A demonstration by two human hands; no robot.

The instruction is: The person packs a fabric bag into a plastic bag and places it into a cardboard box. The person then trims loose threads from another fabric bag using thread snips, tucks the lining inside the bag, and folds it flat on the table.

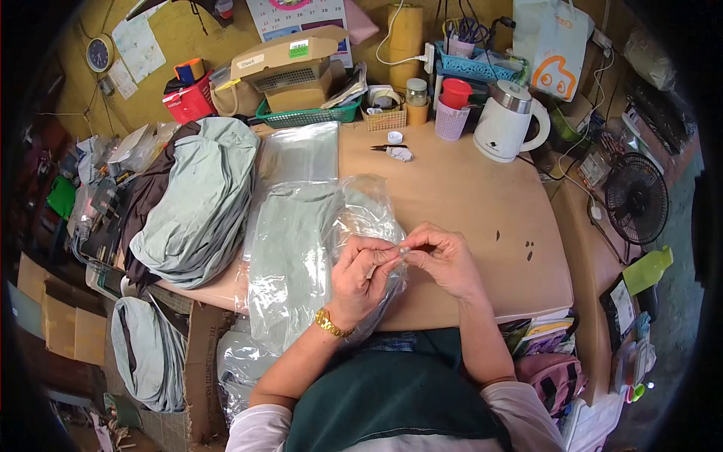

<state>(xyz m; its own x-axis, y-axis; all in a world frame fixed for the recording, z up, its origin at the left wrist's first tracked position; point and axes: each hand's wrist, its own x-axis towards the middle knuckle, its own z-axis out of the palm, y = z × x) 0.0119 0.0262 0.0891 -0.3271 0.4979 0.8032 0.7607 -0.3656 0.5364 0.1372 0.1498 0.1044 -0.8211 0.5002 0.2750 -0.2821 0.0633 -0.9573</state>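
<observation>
My left hand (363,275), with a gold watch (333,323) on its wrist, is pinched closed at the table's front. My right hand (444,258) meets it fingertip to fingertip. Between the fingertips shows a tiny pale, shiny bit (404,251), too small to name. Beneath and left of my hands lies folded grey-green fabric (292,256) in clear plastic. A second clear plastic piece (365,207) is crumpled over similar fabric, partly hidden by my left hand. Behind them rests a flat stack of clear plastic bags (301,151).
A tall pile of folded grey-green fabric (199,200) stands left. At the back are a white kettle (506,124), a lilac cup (450,120), small black snips (385,148) and a green basket (309,117). A black fan (636,198) is right, a cardboard box (205,369) lower left.
</observation>
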